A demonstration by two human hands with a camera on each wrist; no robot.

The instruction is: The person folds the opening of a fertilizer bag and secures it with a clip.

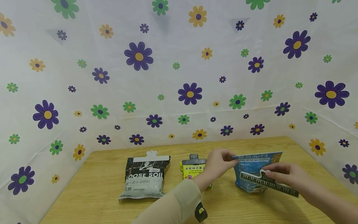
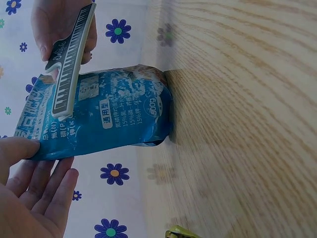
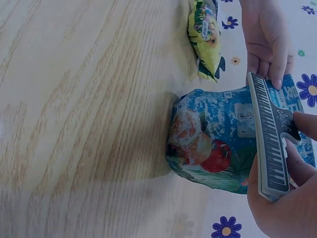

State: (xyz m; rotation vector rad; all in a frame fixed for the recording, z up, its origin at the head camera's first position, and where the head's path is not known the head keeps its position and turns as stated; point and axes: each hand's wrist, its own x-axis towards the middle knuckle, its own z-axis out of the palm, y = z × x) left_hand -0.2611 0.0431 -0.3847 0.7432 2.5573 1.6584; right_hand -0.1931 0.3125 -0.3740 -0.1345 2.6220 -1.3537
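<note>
A blue fertilizer bag (image 1: pixel 249 169) stands upright on the table, its top edge raised. My left hand (image 1: pixel 219 163) pinches the bag's upper left corner between thumb and fingers, as the left wrist view also shows. In my right hand (image 1: pixel 285 177) is a long black-and-white clip (image 1: pixel 268 184) printed with piano keys. Thumb and fingers grip its handle, and the clip lies across the front of the bag in the head view. In the right wrist view the clip (image 3: pixel 270 139) covers part of the bag (image 3: pixel 218 134). Whether its jaws touch the bag I cannot tell.
A black-and-grey LOOSE SOIL bag (image 1: pixel 144 179) with a white clip (image 1: pixel 152 158) sits at the left. Between the bags stands a yellow bag (image 1: pixel 193 170) with a dark clip (image 1: pixel 193 161), partly behind my left arm. Flowered cloth (image 1: pixel 167 77) surrounds the wooden table (image 1: pixel 98 193).
</note>
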